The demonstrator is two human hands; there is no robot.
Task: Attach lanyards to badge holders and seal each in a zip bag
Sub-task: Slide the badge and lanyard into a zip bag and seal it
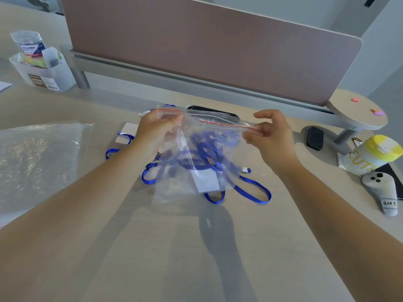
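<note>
Above the desk (196, 247), a clear zip bag (192, 162) is held up by its red-lined top edge, pinched at 1 end by the left hand (156, 129) and at the other by the right hand (270, 136). Inside it, a blue lanyard (202, 153) and a badge holder (207, 180) are seen.

L hand (156, 127) & R hand (269, 132) pinching zip bag (185, 186) top, blue lanyard (202, 158) w/ badge holder (208, 180) inside

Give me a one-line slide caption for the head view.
Both hands, left hand and right hand, pinch the zip bag top, lanyard and badge holder inside.
</note>
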